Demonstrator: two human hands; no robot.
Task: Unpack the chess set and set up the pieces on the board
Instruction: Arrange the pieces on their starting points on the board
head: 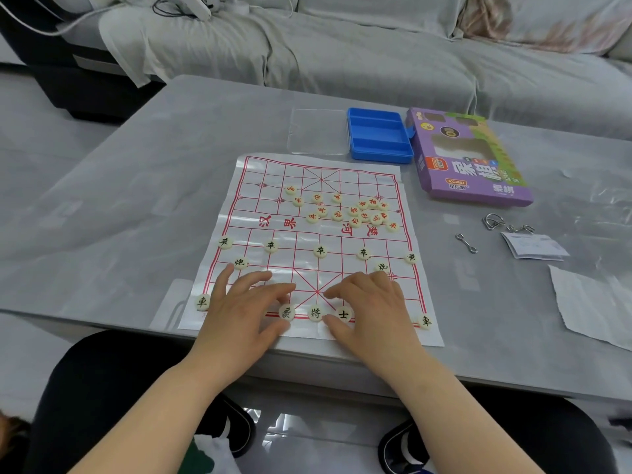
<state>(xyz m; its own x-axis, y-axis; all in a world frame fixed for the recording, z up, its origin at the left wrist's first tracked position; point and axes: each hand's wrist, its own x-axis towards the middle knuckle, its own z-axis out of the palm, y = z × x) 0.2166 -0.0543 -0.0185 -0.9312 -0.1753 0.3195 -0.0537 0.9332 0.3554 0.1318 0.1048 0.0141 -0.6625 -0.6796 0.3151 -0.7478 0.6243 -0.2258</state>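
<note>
**Black side nearly ranked, red side waiting in a heap**

The board [297, 265] lies flat on the counter [136, 200] in front of me. On my near half the black pieces [320, 250] are mostly out: five stand along the forward row and two sit behind them. Along the back line, from the left, there is one at the corner. Then comes my left hand [246, 302], lying flat with loose, spread fingers that grasp nothing. Three pieces sit in the middle. My right hand [369, 302] lies the same way, its thumb just beside the third, and a last piece stands at the right corner. I cannot see what sits under my palms.

On the far half, the red pieces [355, 212] lie jumbled right of centre, none on its point. I judge the job roughly half done.

Beyond the board, a clear lid [316, 131] lies flat. Beside it is the blue case [379, 135], with both compartments bare. The purple box [468, 159] lies furthest right. I cannot tell what is in it.
</note>
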